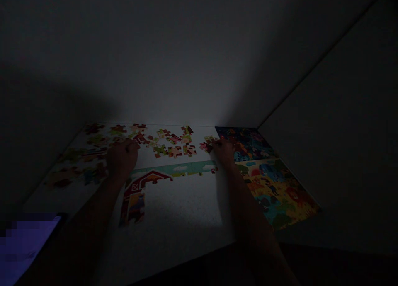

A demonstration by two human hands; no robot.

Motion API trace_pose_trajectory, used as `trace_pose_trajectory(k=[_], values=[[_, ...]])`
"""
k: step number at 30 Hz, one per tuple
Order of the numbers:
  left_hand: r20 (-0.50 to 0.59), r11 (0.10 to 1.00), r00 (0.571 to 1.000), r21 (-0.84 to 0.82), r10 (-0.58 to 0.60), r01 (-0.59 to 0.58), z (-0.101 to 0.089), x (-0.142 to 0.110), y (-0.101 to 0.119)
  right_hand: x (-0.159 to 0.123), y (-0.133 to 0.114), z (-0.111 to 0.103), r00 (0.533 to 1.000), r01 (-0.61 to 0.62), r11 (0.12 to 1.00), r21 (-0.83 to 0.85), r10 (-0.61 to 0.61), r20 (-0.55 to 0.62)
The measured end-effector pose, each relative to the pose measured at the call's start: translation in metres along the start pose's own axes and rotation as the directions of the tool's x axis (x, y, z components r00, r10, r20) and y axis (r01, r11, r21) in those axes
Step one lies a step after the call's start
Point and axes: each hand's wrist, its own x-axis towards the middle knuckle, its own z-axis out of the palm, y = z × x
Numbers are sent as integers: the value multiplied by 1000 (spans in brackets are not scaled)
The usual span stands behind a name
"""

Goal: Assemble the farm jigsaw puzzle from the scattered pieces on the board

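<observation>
The scene is very dark. On a white table (183, 207) lies a partly joined jigsaw (146, 186) with a red barn and a strip of sky. Several loose puzzle pieces (174, 143) are scattered along the far edge. My left hand (122, 158) rests knuckles up among the loose pieces on the left, its fingers curled and hidden. My right hand (223, 150) reaches to the pieces beside a small piece (207, 144), fingertips pinched on it or touching it; the dim light hides which.
Two finished colourful puzzles lie at the right: a dark blue one (245, 143) at the back and a brighter animal one (276, 190) nearer me. A lit screen (25, 244) glows at the bottom left. Walls close in behind and to the right.
</observation>
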Motion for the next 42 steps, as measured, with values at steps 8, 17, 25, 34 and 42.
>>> trace_pose_trajectory(k=[8,17,25,34,42], values=[[-12,1000,1000,9,5,-5,1,0,0,-3,-6,-2,998,-61,997,45,61,-5],[-27,995,997,70,66,-64,4,2,-1,1,-13,3,986,-165,986,34,166,-12],[-22,991,997,118,70,-67,2,0,0,-2,-11,5,989,-147,988,37,147,-12],[-5,997,998,51,56,-55,-2,0,-4,-7,-12,-4,993,-37,999,15,35,110],[64,985,994,139,93,-101,-3,-2,0,-9,-15,-1,986,76,997,26,-79,144]])
